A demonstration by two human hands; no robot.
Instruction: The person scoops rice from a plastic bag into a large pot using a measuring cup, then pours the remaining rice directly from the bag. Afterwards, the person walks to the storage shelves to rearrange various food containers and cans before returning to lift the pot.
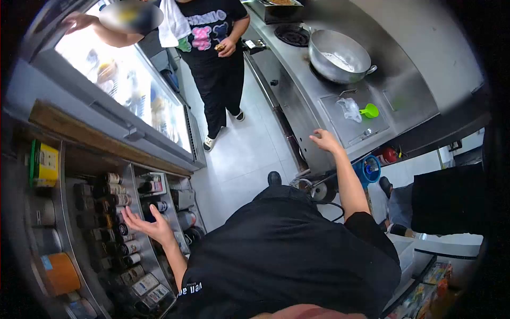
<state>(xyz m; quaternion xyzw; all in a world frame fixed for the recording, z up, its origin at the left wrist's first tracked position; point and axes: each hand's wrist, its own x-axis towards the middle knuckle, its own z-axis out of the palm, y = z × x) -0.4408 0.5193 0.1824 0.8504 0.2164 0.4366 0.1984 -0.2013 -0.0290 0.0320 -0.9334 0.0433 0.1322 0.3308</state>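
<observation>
My left hand [146,225] is held over the shelf of dark bottles [121,200], its fingers spread and nothing in it. On the other side, my right hand [325,141] hangs in the air beside the steel counter's front edge, fingers apart and empty. Nearest to it on the counter lie a crumpled clear plastic bag [350,109] and a bright green scoop [370,110]. A large metal pan [340,56] with two handles sits on the stove behind them.
A co-worker [212,53] stands ahead in the aisle, one hand at the open lit fridge [133,90], the other holding a small brown item. Another person [446,199] is at the right. A blue gas cylinder [369,169] stands below the counter.
</observation>
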